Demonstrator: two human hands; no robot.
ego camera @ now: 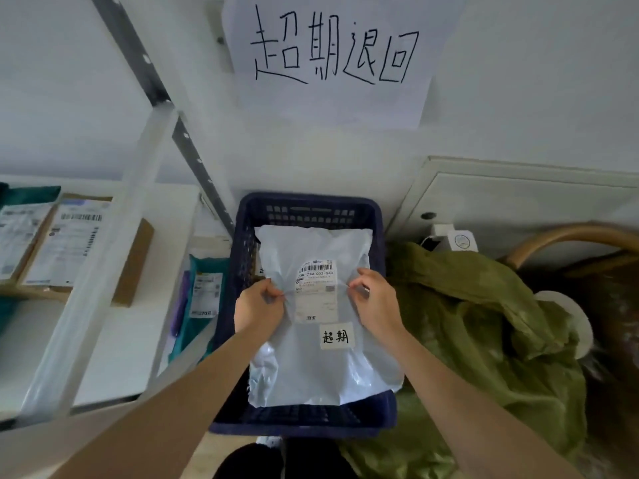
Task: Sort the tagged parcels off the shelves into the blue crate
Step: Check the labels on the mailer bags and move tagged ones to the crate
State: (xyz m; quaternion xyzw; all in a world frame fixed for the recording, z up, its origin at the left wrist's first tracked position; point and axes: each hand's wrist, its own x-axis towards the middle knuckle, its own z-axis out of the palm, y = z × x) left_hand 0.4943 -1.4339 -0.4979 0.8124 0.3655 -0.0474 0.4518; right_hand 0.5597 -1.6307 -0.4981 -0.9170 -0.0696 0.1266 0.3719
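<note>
Shelf stock, left: at least three parcels, among them one cardboard box (133, 267) and one teal mailer (207, 288).
Blue crate (311, 199): one.
Left hand (257, 307): pinches the film.
White tagged mailer (311, 371): one, over the crate's opening. Likely light, soft and slippery; take it by bunched film.
Right hand (377, 299): pinches likewise.

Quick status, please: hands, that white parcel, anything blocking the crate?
Left hand and right hand both pinching white parcel. Parcel over blue crate, tag up. Nothing seen blocking.
</note>
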